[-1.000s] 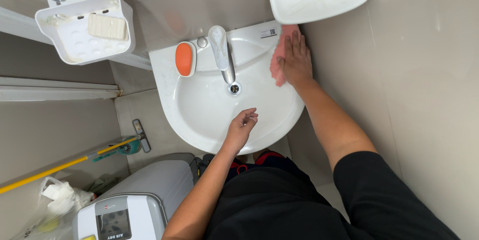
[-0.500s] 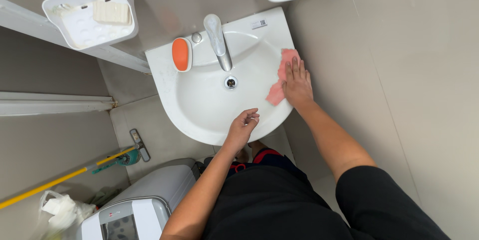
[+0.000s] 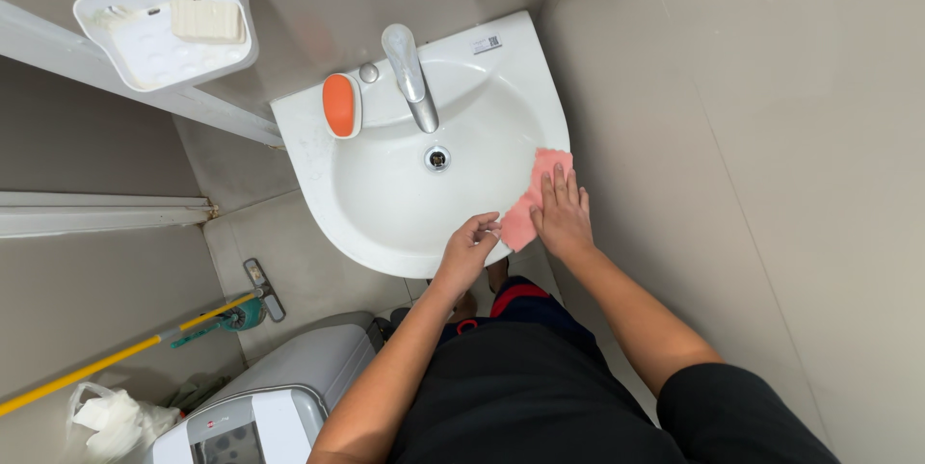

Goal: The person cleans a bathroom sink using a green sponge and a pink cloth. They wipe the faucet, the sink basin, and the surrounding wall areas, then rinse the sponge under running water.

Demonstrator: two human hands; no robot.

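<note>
Bathroom, seen from above: right hand [image 3: 562,215], fingers flat and spread, presses pink cloth [image 3: 533,196] on white sink [image 3: 385,204] rim, front-right; left hand [image 3: 468,250], loosely curled, rests on front edge w/ nothing held. Firm, overlapping passes would likely clean best.

Both arms reach forward and down from the body, bare to the short black sleeves; the right hand [image 3: 562,218] lies flat, palm down, fingers together and stretched out; the left hand [image 3: 469,250] sits just beside it, knuckles up, fingers curled in, wrist bent slightly
</note>
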